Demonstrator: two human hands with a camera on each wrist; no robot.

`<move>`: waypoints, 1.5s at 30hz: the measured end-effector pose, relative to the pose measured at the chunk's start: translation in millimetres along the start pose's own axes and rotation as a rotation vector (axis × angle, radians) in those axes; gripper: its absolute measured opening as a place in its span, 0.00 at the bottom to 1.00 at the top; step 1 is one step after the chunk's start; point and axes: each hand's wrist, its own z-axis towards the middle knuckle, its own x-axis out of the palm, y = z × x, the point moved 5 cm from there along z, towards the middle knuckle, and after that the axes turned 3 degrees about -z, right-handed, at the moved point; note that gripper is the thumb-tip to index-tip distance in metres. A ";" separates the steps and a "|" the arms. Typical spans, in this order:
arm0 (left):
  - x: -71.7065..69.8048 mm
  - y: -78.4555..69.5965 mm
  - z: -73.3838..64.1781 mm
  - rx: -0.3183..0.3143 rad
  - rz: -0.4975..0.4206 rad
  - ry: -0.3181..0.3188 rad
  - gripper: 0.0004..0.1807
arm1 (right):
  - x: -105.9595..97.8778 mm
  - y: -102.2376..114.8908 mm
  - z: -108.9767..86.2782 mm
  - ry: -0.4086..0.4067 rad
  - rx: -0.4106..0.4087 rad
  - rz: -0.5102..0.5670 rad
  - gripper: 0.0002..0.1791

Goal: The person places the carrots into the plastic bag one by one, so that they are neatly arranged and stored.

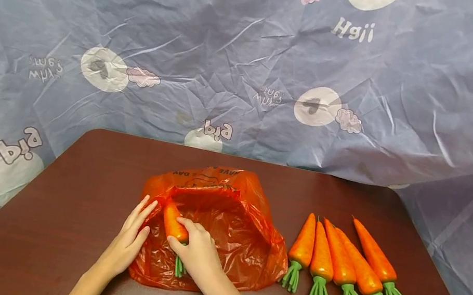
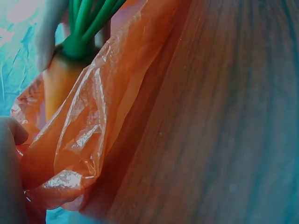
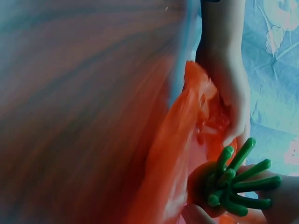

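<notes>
A thin red-orange plastic bag [image 1: 227,251] lies on the table with its mouth facing me. My right hand [image 1: 198,254] pinches a carrot [image 1: 174,223] near its leafy end, thumb on one side and fingers on the other. The carrot's tip points away, inside the left part of the bag's mouth, and its green stems [image 3: 233,186] point back toward me. My left hand [image 1: 126,244] rests with fairly straight fingers along the bag's left edge. In the left wrist view, bag film [image 2: 79,135] covers part of the carrot's body.
Several carrots [image 1: 342,261] lie side by side to the right of the bag, tips away and green stems toward me. They are on a dark red-brown wooden table [image 1: 92,185]. A blue-grey printed cloth [image 1: 235,47] hangs behind the table's far edge.
</notes>
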 end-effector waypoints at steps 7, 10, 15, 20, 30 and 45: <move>-0.2 0.4 0.8 0.000 0.003 -0.002 0.31 | 11.1 12.3 2.8 -0.074 0.003 0.052 0.23; -0.3 0.1 0.1 0.006 -0.001 -0.007 0.30 | 16.8 13.5 3.9 -0.085 0.028 0.088 0.24; 0.2 -0.5 0.1 0.000 -0.009 0.004 0.29 | 23.4 14.9 5.3 -0.073 0.034 0.110 0.24; 0.7 -0.3 0.0 -0.005 -0.008 0.023 0.29 | 26.1 14.4 5.2 -0.060 0.047 0.116 0.25; 1.3 -0.3 0.2 -0.012 0.009 0.020 0.29 | 34.9 21.2 5.7 -0.049 0.022 0.132 0.25; 1.1 -0.3 0.2 -0.023 -0.005 0.028 0.30 | 40.7 16.7 6.2 0.056 0.020 0.013 0.30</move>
